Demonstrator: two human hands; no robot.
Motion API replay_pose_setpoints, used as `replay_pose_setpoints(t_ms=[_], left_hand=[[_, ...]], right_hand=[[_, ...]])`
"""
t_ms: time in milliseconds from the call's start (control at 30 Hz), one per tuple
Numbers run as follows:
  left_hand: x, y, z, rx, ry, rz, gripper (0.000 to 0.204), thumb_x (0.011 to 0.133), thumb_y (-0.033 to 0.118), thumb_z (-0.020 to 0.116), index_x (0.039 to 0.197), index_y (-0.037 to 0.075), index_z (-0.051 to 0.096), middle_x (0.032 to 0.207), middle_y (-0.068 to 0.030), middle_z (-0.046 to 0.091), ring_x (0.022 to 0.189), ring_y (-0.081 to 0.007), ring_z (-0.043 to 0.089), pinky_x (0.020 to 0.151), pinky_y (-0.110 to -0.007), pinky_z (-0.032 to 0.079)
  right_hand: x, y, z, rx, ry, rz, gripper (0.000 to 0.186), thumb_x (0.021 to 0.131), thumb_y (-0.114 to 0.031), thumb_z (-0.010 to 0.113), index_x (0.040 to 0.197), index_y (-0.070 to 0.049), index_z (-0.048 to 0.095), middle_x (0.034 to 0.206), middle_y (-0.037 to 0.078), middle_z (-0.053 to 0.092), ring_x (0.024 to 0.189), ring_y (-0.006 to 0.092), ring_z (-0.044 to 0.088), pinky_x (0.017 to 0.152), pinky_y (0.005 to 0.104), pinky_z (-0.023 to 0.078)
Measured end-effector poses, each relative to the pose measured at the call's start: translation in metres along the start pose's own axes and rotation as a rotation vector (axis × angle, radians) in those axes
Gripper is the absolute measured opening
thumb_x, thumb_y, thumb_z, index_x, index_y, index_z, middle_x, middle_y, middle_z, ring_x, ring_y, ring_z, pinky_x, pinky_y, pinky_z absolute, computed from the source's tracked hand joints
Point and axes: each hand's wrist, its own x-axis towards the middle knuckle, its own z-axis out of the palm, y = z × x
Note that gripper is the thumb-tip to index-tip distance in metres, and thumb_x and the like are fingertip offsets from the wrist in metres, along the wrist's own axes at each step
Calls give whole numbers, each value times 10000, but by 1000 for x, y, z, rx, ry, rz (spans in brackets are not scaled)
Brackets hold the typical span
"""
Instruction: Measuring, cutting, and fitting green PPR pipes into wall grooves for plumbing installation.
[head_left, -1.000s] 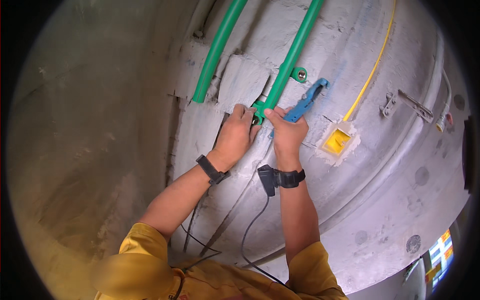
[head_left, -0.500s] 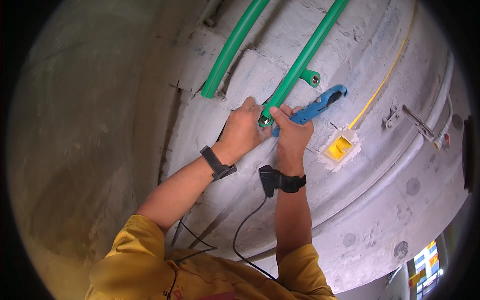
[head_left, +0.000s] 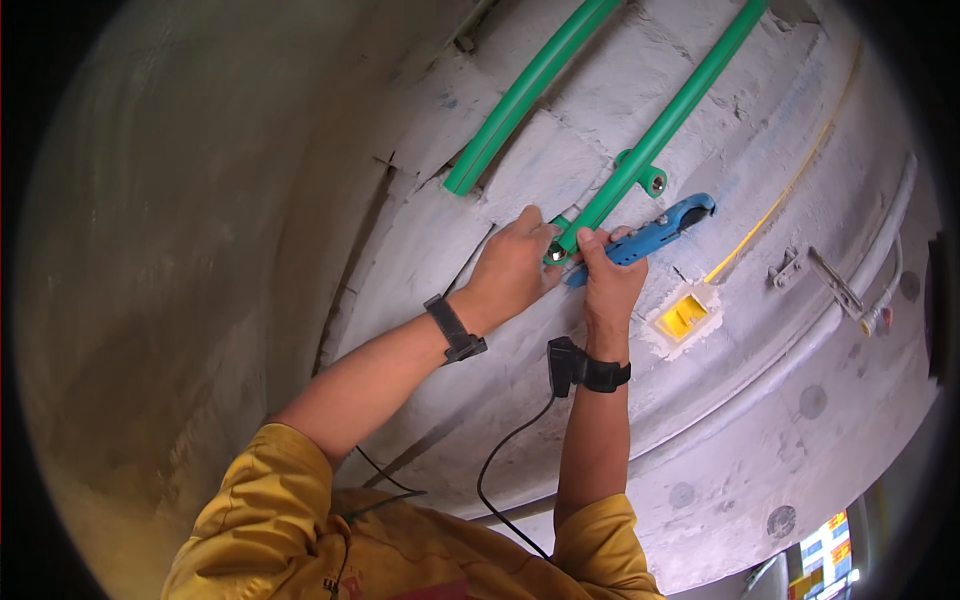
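Observation:
A long green pipe point(head_left: 668, 125) slants down the pale wall to my hands. My left hand point(head_left: 508, 272) is closed at its lower end, fingers pressed on a green elbow fitting point(head_left: 556, 256) with a metal socket. Blue pipe cutters point(head_left: 655, 236) lie through my right hand point(head_left: 612, 285), which is closed around them, jaw end pointing up and right. The right thumb presses against the green pipe beside the fitting. Part of the fitting and the left fingertips are hidden.
To the left, a second green pipe point(head_left: 525, 95) ends at an open cut. Another green fitting point(head_left: 655, 181) shows behind the long pipe. A yellow wall box point(head_left: 684, 317), a metal bracket point(head_left: 820, 275) and a grey conduit point(head_left: 780, 362) are on the right. Black cables point(head_left: 492, 460) run from my wrists.
The view has shifted, so hands, pipes and wall box sit differently in it. More of the fitting's joint shows between my hands. Both hands keep their hold, cutters still in the right.

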Motion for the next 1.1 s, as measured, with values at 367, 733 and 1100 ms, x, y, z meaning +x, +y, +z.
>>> replay_pose_setpoints(t_ms=[367, 733, 1100], left_hand=[[-2, -3, 0, -38, -41, -53, 402, 698, 78, 777, 1066, -17, 646, 965, -145, 556, 832, -344, 618, 741, -406, 522], [-29, 22, -21, -181, 76, -134, 356, 681, 81, 779, 1008, 0, 664, 886, -126, 569, 778, -253, 614, 714, -345, 513], [-192, 37, -69, -746, 61, -1097, 382, 945, 139, 405, 1253, -61, 510, 1103, -154, 619, 918, -241, 648, 795, -361, 572]], right_hand=[[0, 0, 2, -31, 24, -12, 335, 813, 6, 768, 931, -66, 464, 817, 54, 618, 684, 99, 566, 628, 233, 466], [-27, -18, -16, 54, 62, -55, 323, 826, 20, 748, 950, -71, 465, 845, 22, 582, 739, 89, 544, 668, 226, 436], [-54, 2, -36, -217, -63, 52, 303, 801, -83, 761, 1033, 26, 601, 970, 121, 679, 888, 182, 668, 794, 302, 532]])
